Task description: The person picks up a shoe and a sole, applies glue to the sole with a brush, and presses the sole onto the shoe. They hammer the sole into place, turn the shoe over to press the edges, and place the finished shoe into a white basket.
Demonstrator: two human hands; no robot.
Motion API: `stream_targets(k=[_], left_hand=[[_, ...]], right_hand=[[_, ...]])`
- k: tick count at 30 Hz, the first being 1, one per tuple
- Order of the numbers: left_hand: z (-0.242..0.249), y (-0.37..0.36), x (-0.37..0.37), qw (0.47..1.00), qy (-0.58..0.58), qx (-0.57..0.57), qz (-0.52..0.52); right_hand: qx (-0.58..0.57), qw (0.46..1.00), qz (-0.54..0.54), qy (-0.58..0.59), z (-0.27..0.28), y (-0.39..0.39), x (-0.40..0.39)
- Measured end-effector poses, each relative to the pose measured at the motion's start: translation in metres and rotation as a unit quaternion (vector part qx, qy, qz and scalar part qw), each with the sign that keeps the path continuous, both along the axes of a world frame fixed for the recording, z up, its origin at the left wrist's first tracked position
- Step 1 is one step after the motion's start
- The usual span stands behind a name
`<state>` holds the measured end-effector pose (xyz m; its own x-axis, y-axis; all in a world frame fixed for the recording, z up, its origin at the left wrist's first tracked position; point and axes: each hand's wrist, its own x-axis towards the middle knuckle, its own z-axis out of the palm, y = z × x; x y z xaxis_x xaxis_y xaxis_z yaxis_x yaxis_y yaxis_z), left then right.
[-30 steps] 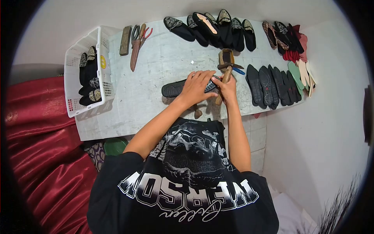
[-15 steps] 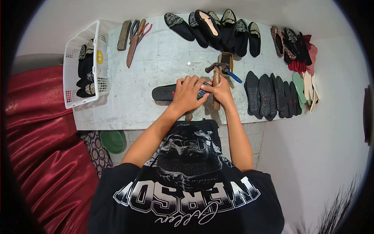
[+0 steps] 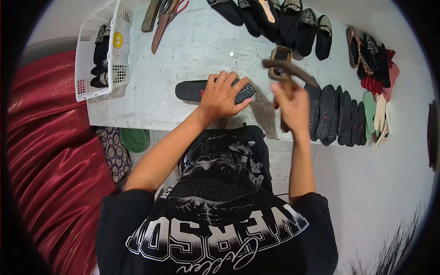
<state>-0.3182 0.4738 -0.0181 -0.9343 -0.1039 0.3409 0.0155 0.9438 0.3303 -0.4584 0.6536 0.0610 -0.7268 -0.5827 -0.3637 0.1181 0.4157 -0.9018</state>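
Observation:
A black shoe (image 3: 186, 91) lies sole up on the table, its patterned tread showing. My left hand (image 3: 222, 95) is wrapped over the middle of it, pressing it to the tabletop with the thumb at its right end. Off to the right, my right hand (image 3: 293, 106) grips a hammer (image 3: 300, 73) by its wooden handle. The hammer is raised and somewhat blurred, its dark head above the knuckles. Behind the head sits a small open box (image 3: 281, 53), partly hidden by it.
A white plastic basket (image 3: 120, 68) with shoes stands at the left. Pliers (image 3: 179, 11) and a sheathed tool (image 3: 160, 34) lie at the back. Several black slip-on shoes (image 3: 305, 34) line the back edge. Black soles (image 3: 327, 114) and green insoles (image 3: 369, 112) lie at the right.
My right hand has lifted the hammer away from the shoe, to the right. My left hand stays on the shoe. The camera view has shifted, so the table sits higher.

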Motion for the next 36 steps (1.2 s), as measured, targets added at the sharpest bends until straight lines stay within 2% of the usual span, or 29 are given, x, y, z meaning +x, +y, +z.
stream_targets(k=[1,2,3,5,8,9,10,11,13,16,17,19,21,22,23,24,25,26,27,29,31,33,34,36], left_hand=[[0.0,0.0,0.0,1.0,-0.006,0.004,-0.004],[-0.001,0.0,0.0,1.0,-0.008,0.011,-0.004],[-0.002,0.0,0.0,1.0,-0.013,0.012,-0.006],[-0.003,0.0,-0.001,0.999,-0.037,0.019,-0.002],[-0.01,0.0,-0.001,1.0,-0.009,0.008,0.005],[-0.009,-0.001,-0.001,1.0,-0.008,0.008,0.004],[-0.007,-0.001,0.0,0.999,-0.039,0.012,0.005],[-0.005,-0.001,-0.001,0.998,-0.068,0.015,0.006],[-0.005,-0.003,-0.006,0.998,-0.056,0.008,0.008],[-0.004,0.002,0.003,0.998,-0.063,0.013,0.0],[-0.004,0.002,0.001,0.998,-0.06,0.017,0.004],[-0.005,0.003,0.001,0.998,-0.053,0.015,0.004],[-0.005,0.003,0.002,0.998,-0.063,0.002,0.009],[-0.005,0.003,0.002,0.998,-0.061,0.001,0.008],[-0.006,0.003,0.002,0.998,-0.059,0.001,0.008],[-0.006,0.003,0.001,0.998,-0.057,0.001,0.008],[-0.007,0.004,0.003,0.998,-0.055,-0.001,0.005],[-0.008,0.005,0.003,0.998,-0.058,-0.004,0.006],[-0.01,0.002,0.002,0.998,-0.061,-0.009,0.012],[-0.012,0.004,0.006,0.999,-0.031,-0.029,0.008],[-0.008,0.004,0.003,0.998,-0.062,-0.011,0.012],[-0.008,0.004,0.005,0.997,-0.077,-0.006,0.016],[-0.005,0.004,0.005,0.996,-0.091,-0.005,0.013],[0.0,0.005,0.004,0.995,-0.102,-0.004,0.009]], right_hand=[[-0.127,0.989,-0.07,0.0,0.013,0.002,0.006],[-0.223,0.972,-0.074,0.013,0.03,0.005,0.007],[-0.247,0.963,-0.111,0.012,0.052,0.003,0.014],[-0.263,0.958,-0.07,0.086,0.056,0.011,0.017],[-0.182,0.976,-0.116,0.025,0.014,0.013,0.05],[-0.12,0.987,-0.104,0.001,-0.025,0.018,0.062],[-0.019,0.998,0.011,0.061,-0.047,0.021,0.063],[0.002,0.997,-0.059,0.058,-0.066,0.021,0.074],[-0.079,0.993,-0.083,-0.02,-0.04,0.022,0.061],[-0.074,0.989,-0.127,0.011,0.02,0.023,0.04],[-0.094,0.981,-0.139,0.095,0.022,0.026,0.034],[-0.174,0.966,-0.177,0.069,0.05,0.016,0.036],[-0.163,0.955,-0.23,0.092,0.026,0.008,0.051],[-0.15,0.949,-0.224,0.163,-0.027,0.012,0.059],[-0.032,0.978,-0.206,-0.008,-0.06,0.019,0.076],[-0.1,0.969,-0.116,0.193,-0.07,0.006,0.08],[-0.012,0.991,-0.132,0.002,-0.08,0.014,0.09],[-0.002,0.988,-0.133,-0.075,-0.086,0.032,0.091],[0.006,0.98,-0.129,-0.151,-0.063,0.032,0.082],[-0.017,0.992,-0.126,0.0,-0.048,0.041,0.069],[-0.069,0.987,-0.148,-0.01,0.003,0.045,0.051],[-0.126,0.977,-0.166,0.053,0.041,0.05,0.034],[-0.127,0.976,-0.166,0.053,0.043,0.049,0.033],[-0.228,0.939,-0.242,0.091,0.044,0.044,0.03]])
